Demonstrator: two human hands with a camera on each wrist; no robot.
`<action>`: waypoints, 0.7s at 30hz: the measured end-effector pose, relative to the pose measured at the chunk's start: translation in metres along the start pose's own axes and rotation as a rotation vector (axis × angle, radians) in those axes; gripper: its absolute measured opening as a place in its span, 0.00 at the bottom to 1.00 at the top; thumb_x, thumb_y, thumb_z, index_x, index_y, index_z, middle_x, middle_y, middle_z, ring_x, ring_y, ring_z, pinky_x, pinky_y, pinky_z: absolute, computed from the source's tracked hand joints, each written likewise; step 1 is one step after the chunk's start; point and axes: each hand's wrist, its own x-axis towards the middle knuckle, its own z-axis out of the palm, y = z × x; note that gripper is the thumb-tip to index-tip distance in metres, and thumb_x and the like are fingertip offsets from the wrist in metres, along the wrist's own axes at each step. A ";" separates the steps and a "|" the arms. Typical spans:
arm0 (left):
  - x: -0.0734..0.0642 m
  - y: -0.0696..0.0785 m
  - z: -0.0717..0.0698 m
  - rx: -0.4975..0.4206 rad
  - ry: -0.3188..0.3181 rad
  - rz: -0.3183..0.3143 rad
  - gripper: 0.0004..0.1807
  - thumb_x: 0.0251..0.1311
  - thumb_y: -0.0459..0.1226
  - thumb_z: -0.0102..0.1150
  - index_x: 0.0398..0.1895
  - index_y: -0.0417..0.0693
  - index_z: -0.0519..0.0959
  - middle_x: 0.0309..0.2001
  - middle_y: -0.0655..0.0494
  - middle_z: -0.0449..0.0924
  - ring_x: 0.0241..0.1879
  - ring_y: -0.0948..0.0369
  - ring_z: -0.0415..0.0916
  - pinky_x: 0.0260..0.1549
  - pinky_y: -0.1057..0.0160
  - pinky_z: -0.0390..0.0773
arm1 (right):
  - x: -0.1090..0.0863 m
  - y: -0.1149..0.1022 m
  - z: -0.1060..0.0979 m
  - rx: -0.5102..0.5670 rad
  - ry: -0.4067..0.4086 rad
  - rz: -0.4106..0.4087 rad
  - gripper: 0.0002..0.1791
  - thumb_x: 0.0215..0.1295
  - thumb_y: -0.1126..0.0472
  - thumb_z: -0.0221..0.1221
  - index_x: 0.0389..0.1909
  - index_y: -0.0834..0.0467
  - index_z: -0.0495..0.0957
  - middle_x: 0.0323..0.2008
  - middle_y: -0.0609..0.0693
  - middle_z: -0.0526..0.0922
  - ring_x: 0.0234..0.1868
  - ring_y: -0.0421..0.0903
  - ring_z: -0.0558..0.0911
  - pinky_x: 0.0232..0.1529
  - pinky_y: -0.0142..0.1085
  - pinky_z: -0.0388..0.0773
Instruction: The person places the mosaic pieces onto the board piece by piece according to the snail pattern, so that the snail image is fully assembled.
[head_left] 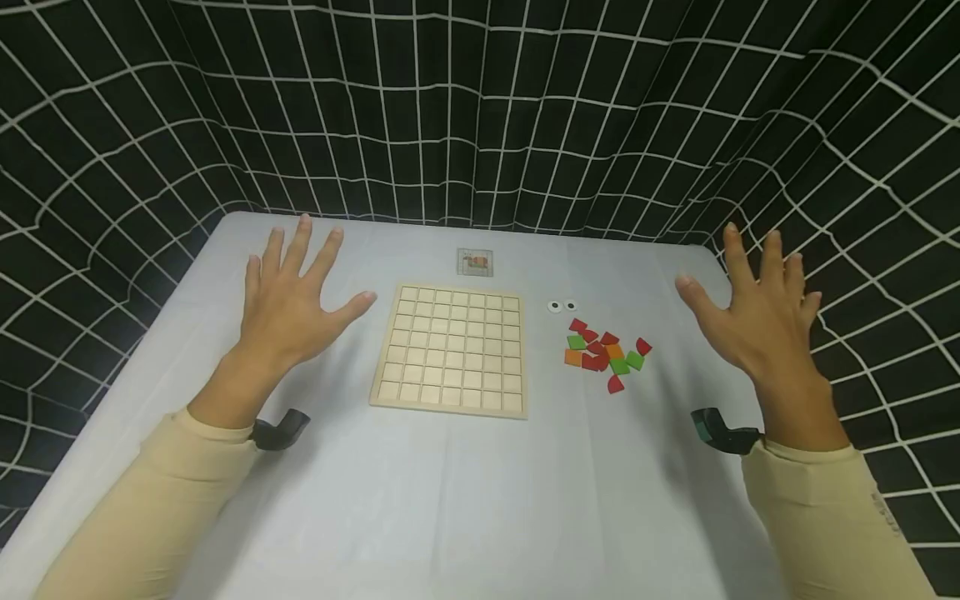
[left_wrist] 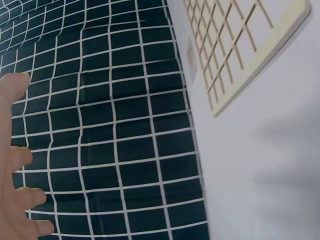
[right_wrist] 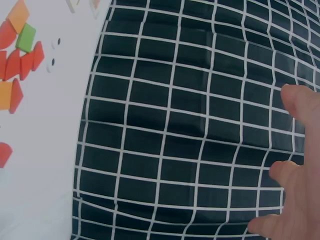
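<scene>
Left hand (head_left: 285, 317): spread, palm down, fingers and thumb apart, holding nothing; shadow on the white table (head_left: 487, 500) indicates it is raised. Right hand (head_left: 765, 321): likewise spread and holding nothing, at the table's right edge.

Nearest the left hand is a pale grid board (head_left: 446, 350), lying flat just to its right, with the left thumb pointing toward the board's far left corner. Ahead and to the right of that thumb, beyond the board, lies a small card (head_left: 476, 262); its print is too small to read.

Left of the right hand, between it and the board, flat coloured pieces (head_left: 619, 367) in red, green and orange lie in a loose cluster. One red piece sits closest to the right hand; another lies on the wearer's side of the cluster. Two white discs (head_left: 555, 307) with dark centres lie side by side, left of the right thumb and beyond the cluster.

View comparison: the head view alone gives the whole board and both hands complete. The left wrist view shows the board's raised rim at close range, right of the left fingers. The right wrist view shows the pieces and discs well left of the right fingers, with several pieces touching.
</scene>
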 end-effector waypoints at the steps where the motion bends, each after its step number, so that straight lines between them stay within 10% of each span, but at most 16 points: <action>1: 0.000 0.001 0.003 -0.007 -0.002 0.004 0.48 0.59 0.68 0.47 0.78 0.60 0.46 0.77 0.51 0.32 0.73 0.47 0.23 0.64 0.35 0.29 | 0.000 0.001 0.001 0.003 -0.002 0.002 0.47 0.65 0.29 0.41 0.77 0.45 0.35 0.74 0.61 0.26 0.71 0.67 0.27 0.57 0.71 0.23; 21: -0.009 -0.009 0.057 -0.234 -0.048 0.100 0.48 0.56 0.65 0.56 0.76 0.59 0.53 0.77 0.52 0.41 0.74 0.47 0.30 0.66 0.38 0.33 | -0.008 0.009 0.006 0.036 -0.025 0.024 0.46 0.66 0.30 0.40 0.76 0.44 0.32 0.74 0.60 0.24 0.71 0.65 0.26 0.60 0.68 0.22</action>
